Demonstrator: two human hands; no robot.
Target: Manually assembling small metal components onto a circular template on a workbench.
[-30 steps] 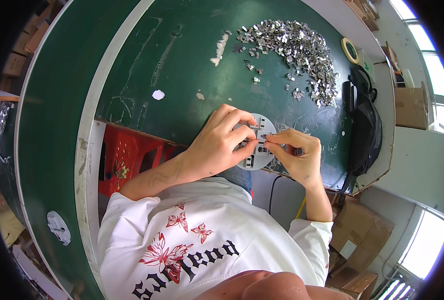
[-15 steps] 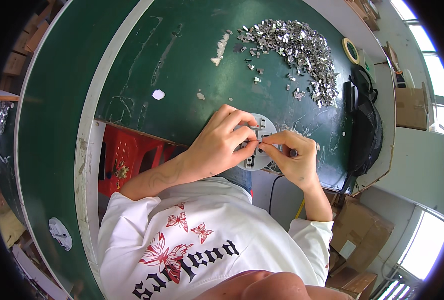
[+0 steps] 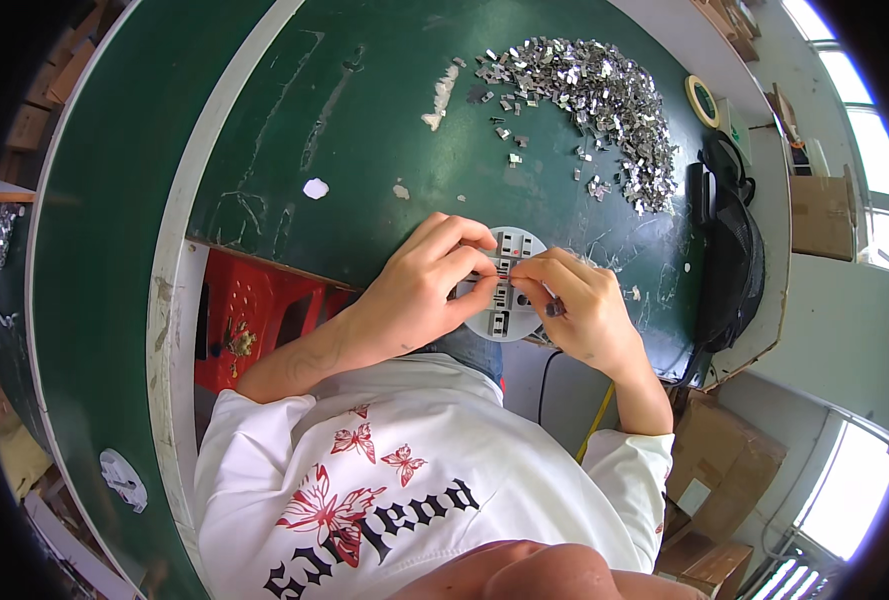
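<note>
At the table's near edge lies a round pale grey disc, with several small dark-and-light fittings set in rows across it. My left hand reaches over its left side, thumb and fingertips bent together at the middle fittings. From the right my right hand pinches at the same spot, its fingertips almost meeting the left ones. A dark, round-ended handle pokes out from the curled fingers of my right hand; the rest of it is hidden. Whatever tiny piece lies between the fingertips is too small to make out.
A large heap of small shiny metal clips spreads over the far right of the green table. A tape roll and a black bag lie along the right edge. Below the table at left stands a red stool.
Both hands have shifted slightly left on the disc, uncovering more of its upper fittings. My right hand has turned, and the dark handle in it has swung left.
</note>
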